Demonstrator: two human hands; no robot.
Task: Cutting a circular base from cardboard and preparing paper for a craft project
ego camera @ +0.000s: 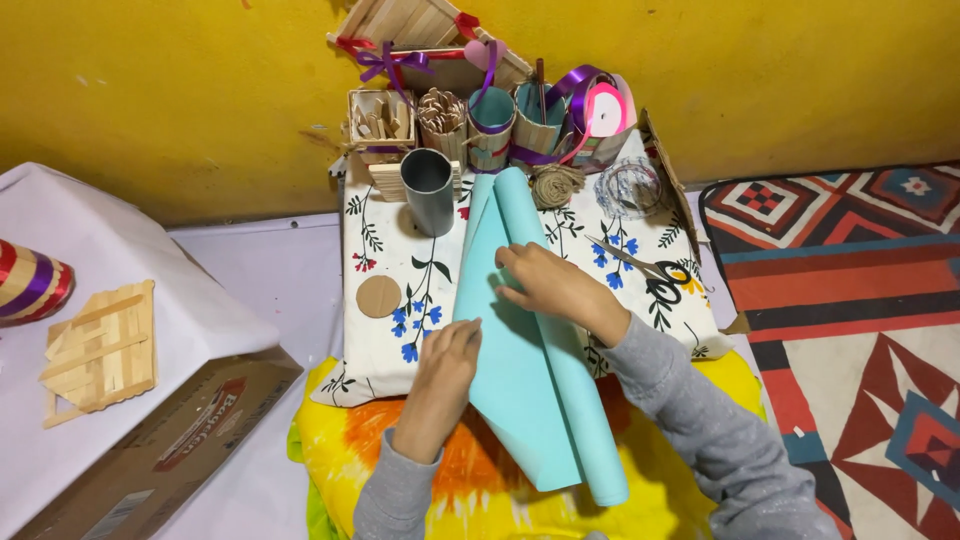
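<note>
two bare hands press on one long, half-rolled sheet of pale blue craft paper [530, 380], which lies lengthwise across a white cloth printed with blue and red flowers [385, 355] and runs down over a yellow and orange tie-dye cushion [345, 450] toward the person

far left, a red, purple and gold striped cone [30, 282] and a flat panel of glued wooden craft sticks [100, 345] sit on a white sheet draped over a brown cardboard box [150, 450], set aside and well apart from the hands

on the cloth, a small brown cardboard disc [379, 296] lies flat just left of the paper, and a grey cylindrical tube [429, 190] stands upright near its top end

the left hand [447, 365] lies flat and open, fingers together, on the paper's left flap, which seems to keep the sheet from springing back; the right hand [548, 283] is curled, fingertips pinning the inner edge beside the rolled right side, apparently to hold the curl tight

right of that hand, black-handled scissors [650, 272] lie on the cloth within easy reach; behind, craft-stick holders [440, 120], purple ribbon rolls [595, 100] and a ball of brown twine [555, 183] line a yellow wall [180, 90]

at the far right, a red, blue and white geometric rug [850, 300] covers the floor
</note>
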